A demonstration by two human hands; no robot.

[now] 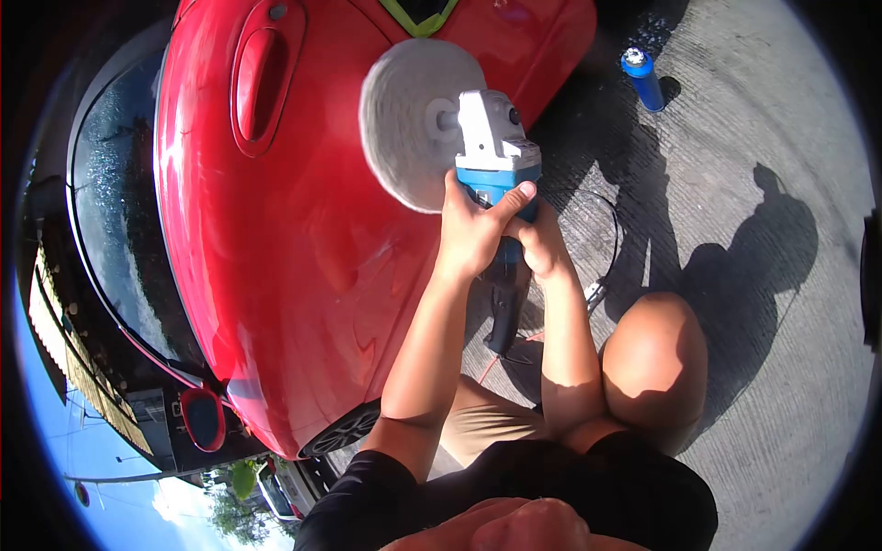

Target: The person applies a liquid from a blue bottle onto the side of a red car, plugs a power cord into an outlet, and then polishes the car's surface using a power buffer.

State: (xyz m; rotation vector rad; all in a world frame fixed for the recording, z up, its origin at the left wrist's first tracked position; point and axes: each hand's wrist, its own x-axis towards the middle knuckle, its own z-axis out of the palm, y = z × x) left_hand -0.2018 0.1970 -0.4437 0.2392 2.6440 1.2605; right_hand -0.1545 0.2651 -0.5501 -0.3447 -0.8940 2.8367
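Observation:
My left hand (473, 230) is closed round the near side of the blue body of a power polisher (496, 170), just behind its silver head. On the other side of the same body, my right hand (544, 241) is wrapped too, with a thumb on top. The polisher's black rear handle hangs below my hands. A round white wool pad (400, 129) on the spindle faces the red car (312, 220) and appears to lie against its side panel. Whether the pad is spinning cannot be made out.
A door handle (260, 87) and side mirror (203, 421) are on the car at left. Green tape (421, 26) edges a dark part at top. A blue bottle (645, 83) stands on the concrete (781, 386). A black cord (614, 234) loops beside my right hand.

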